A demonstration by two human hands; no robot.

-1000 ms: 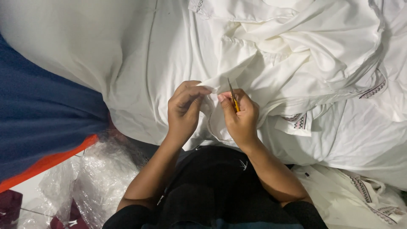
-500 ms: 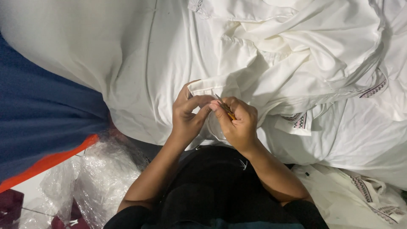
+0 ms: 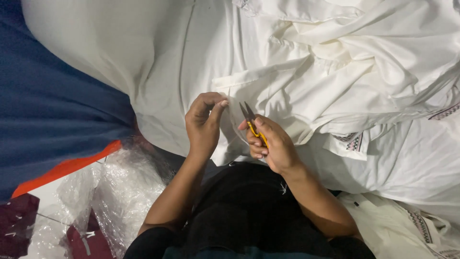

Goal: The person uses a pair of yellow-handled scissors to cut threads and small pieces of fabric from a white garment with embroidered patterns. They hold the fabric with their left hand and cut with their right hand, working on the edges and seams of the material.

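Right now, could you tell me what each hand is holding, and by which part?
The right hand holds small thread snips by their yellow handle, blades pointing up. The left hand pinches an edge of the white fabric between thumb and fingertips.

The left hand (image 3: 203,125) and right hand (image 3: 270,144) sit side by side at the centre, just apart, above the lap (image 3: 249,206), with the snips (image 3: 252,123) in the right hand pointing far. A heap of cloth (image 3: 335,72) spreads beyond and to the right of them, its edge hanging between the two hands. Plastic bags (image 3: 115,192) lie near left, with a sheet (image 3: 52,120) to their far left.
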